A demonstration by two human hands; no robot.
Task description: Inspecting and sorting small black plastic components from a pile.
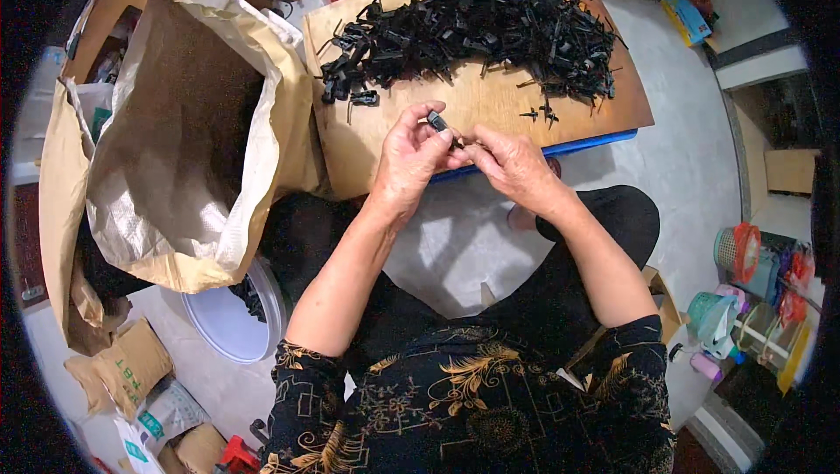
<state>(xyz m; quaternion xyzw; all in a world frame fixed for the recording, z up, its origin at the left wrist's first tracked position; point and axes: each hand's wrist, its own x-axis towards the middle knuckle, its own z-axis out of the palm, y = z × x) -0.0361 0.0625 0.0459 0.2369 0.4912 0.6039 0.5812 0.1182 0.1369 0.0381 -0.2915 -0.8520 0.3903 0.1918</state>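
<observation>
Left hand [405, 154] holds black part [437, 121]; right hand [516, 165] at its end; black heap [455, 32] beyond.

Wooden tabletop [486, 99] under black, probably plastic parts [477, 23]

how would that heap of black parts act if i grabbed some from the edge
The heap of black parts would likely snag and lift in clumps, since its parts look spiky and overlap. The loose pieces in front look small, so they'd probably be light and easily scattered.

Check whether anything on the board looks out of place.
A few small black pieces lie apart from the black heap, near the right front of the wooden board; nothing else clearly stands out.
</observation>
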